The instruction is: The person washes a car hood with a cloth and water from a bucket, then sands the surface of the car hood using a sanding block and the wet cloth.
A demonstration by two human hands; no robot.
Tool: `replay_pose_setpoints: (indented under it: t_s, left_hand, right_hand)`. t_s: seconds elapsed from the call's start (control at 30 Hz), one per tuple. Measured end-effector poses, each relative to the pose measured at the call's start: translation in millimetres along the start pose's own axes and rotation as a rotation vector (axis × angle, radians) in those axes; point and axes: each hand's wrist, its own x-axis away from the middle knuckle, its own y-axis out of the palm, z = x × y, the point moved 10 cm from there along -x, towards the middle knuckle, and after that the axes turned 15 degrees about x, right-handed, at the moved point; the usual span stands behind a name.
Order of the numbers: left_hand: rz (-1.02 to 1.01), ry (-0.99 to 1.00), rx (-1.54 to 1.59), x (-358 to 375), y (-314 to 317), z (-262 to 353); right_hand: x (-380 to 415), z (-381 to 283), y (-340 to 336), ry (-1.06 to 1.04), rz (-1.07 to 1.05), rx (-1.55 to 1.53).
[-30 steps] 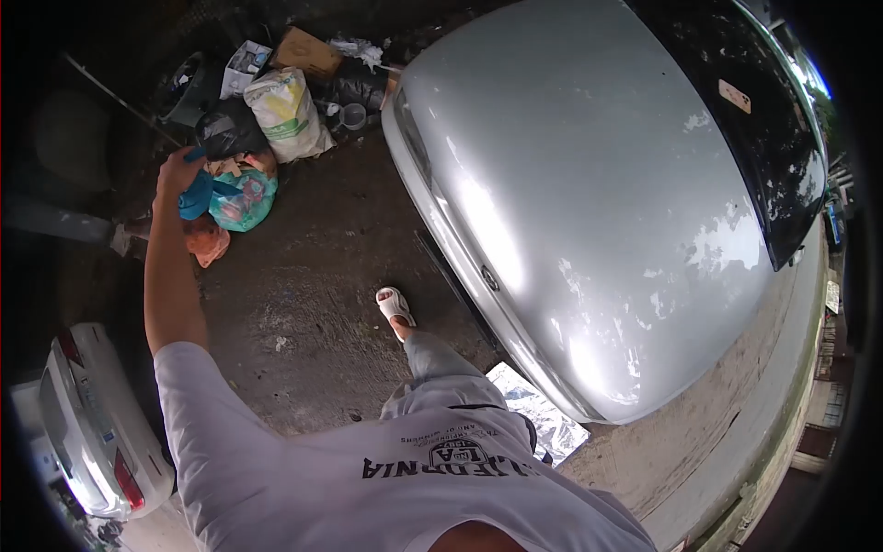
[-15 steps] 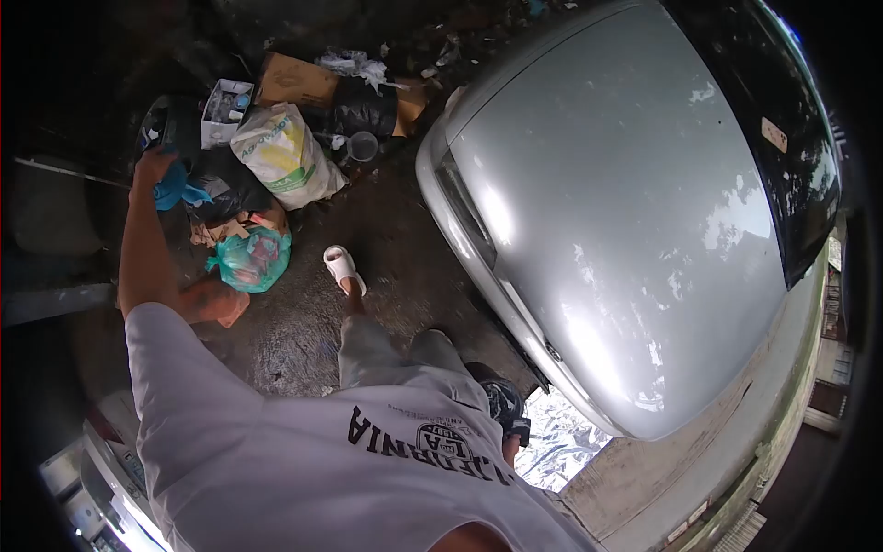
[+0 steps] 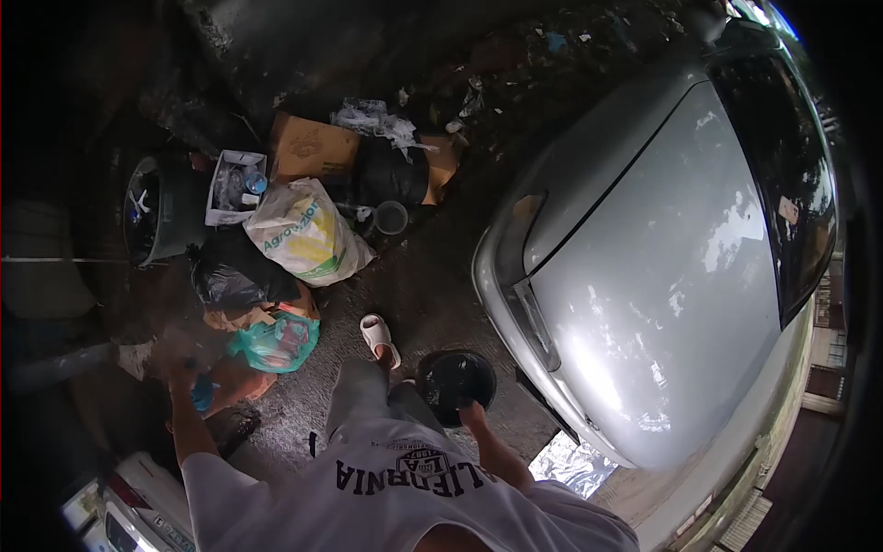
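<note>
At the left, my left hand (image 3: pixel 180 373) is low, blurred and in shadow, with a crumpled piece of blue plastic (image 3: pixel 202 393) in its grip. Beside it lies an orange-brown sack (image 3: pixel 244 385), and a green see-through bag (image 3: pixel 280 340) of rubbish is just beyond. My right hand (image 3: pixel 472 416) is closed on the near rim of a round black bucket (image 3: pixel 451 375), which hangs in front of my legs with its dark mouth facing up. What the bucket contains is too dark to make out.
A silver car (image 3: pixel 644 276) takes up the right side. Ahead stand a white-and-yellow sack (image 3: pixel 313 235), a black bag (image 3: pixel 237 269), a white box (image 3: pixel 221 198) of bottles, a cardboard box (image 3: pixel 313 147), a clear tub (image 3: pixel 391 218) and a dark bin (image 3: pixel 179 216).
My left hand has come down and back from near the dark bin, carrying the blue plastic. My right hand has brought the black bucket forward from beside my hip. The view has shifted.
</note>
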Motion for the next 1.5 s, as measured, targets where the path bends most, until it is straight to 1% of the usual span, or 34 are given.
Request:
replay_pose_setpoints:
  t_s: [0.03, 0.07, 0.1, 0.17, 0.23, 0.27, 0.3, 0.33, 0.37, 0.4, 0.43, 0.47, 0.53, 0.57, 0.6, 0.63, 0.67, 0.7, 0.73, 0.77, 0.8, 0.83, 0.9, 0.97, 1.0, 1.07, 1.23, 1.27, 1.33, 1.37, 1.4, 1.43, 1.47, 1.5]
  left_hand:
    - [-0.147, -0.052, -0.007, 14, 14, 5]
    - [-0.049, -0.008, -0.083, 5, 34, -23]
    - [-0.133, 0.042, -0.224, -19, 76, -46]
    - [-0.228, -0.138, 0.028, 5, 70, 9]
    - [-0.213, -0.115, 0.343, 1, 79, 62]
    - [-0.193, 0.046, 0.305, 6, 62, 117]
    - [-0.134, 0.121, 0.341, -2, 61, 143]
    - [-0.173, 0.152, 0.429, -18, 71, 158]
    - [-0.159, 0.192, 0.485, -22, 67, 184]
    - [-0.191, 0.186, 0.405, -6, 42, 229]
    - [-0.192, 0.181, 0.389, -8, 37, 251]
    - [-0.192, 0.176, 0.369, -12, 31, 264]
    - [-0.158, 0.271, 0.343, -28, 26, 285]
    - [-0.172, 0.190, 0.319, -30, 20, 289]
    - [-0.183, 0.108, 0.296, -29, 15, 297]
    - [-0.193, 0.065, 0.318, -22, 8, 305]
    - [-0.173, 0.081, 0.330, -10, -3, 319]
    - [-0.158, 0.025, 0.326, 2, -6, 318]
    - [-0.174, 0.034, 0.514, 15, -4, 320]
    - [-0.049, -0.076, 0.453, 24, 1, 296]
    - [-0.039, -0.103, 0.399, 38, -5, 307]
    - [-0.090, -0.112, 0.343, 44, -2, 324]
    - [-0.192, -0.130, 0.288, 53, 4, 372]
    - [-0.252, -0.102, 0.251, 45, -1, 419]
    - [-0.269, -0.082, 0.241, 37, -6, 440]
    - [-0.291, -0.044, 0.234, 19, -16, 472]
    - [-0.276, 0.092, 0.205, -67, -43, 554]
    - [-0.259, 0.102, 0.207, -87, -46, 573]
    - [-0.230, 0.105, 0.244, -109, -57, 643]
    - [-0.216, 0.108, 0.263, -121, -63, 679]
    - [-0.142, 0.100, 0.247, -137, -73, 717]
    - [-0.141, 0.115, 0.348, -156, -80, 759]
    - [-0.142, 0.133, 0.450, -181, -86, 808]
    - [-0.116, 0.151, 0.466, -189, -113, 901]
  right_hand:
    - [-15, -28, -12, -0.022, -0.056, 0.074]
    - [-27, -58, -31, -0.043, -0.109, 0.149]
    - [-41, -91, -44, -0.162, -0.095, 0.183]
    - [-64, -148, -78, -0.343, -0.028, 0.214]
    - [-87, -201, -116, -0.528, 0.136, 0.213]
    - [-105, -225, -133, -0.649, 0.252, 0.224]
    - [-128, -246, -153, -0.628, 0.245, 0.240]
    - [-150, -265, -177, -0.606, 0.235, 0.256]
    - [-164, -279, -205, -0.554, 0.225, 0.129]
    - [-175, -287, -229, -0.502, 0.216, 0.002]
    - [-186, -303, -245, -0.631, 0.376, 0.048]
    - [-189, -317, -269, -0.631, 0.393, 0.025]
    - [-198, -330, -318, -0.359, 0.217, -0.304]
    - [-201, -343, -350, -0.357, 0.322, -0.366]
    - [-207, -357, -379, -0.359, 0.330, -0.400]
    - [-216, -368, -402, -0.329, 0.255, -0.409]
    - [-229, -375, -418, -0.304, 0.173, -0.417]
    - [-240, -384, -442, -0.323, 0.210, -0.454]
    - [-268, -391, -454, -0.310, 0.202, -0.402]
    - [-277, -389, -481, -0.288, 0.178, -0.419]
    - [-286, -387, -500, -0.265, 0.147, -0.442]
    - [-299, -388, -530, -0.269, 0.154, -0.478]
    - [-323, -382, -564, -0.273, 0.073, -0.546]
    - [-335, -372, -610, -0.251, 0.123, -0.541]
    - [-339, -367, -642, -0.242, 0.180, -0.519]
    - [-353, -356, -692, -0.212, 0.186, -0.530]
    - [-403, -313, -815, -0.129, 0.352, -0.527]
    - [-414, -301, -838, -0.083, 0.345, -0.528]
    - [-434, -271, -888, -0.017, 0.407, -0.543]
    - [-453, -255, -906, 0.000, 0.381, -0.562]
    - [-474, -236, -924, 0.019, 0.358, -0.583]
    - [-501, -214, -935, 0.097, 0.379, -0.557]
    - [-513, -199, -951, 0.097, 0.342, -0.600]
    - [-528, -187, -975, 0.096, 0.326, -0.649]
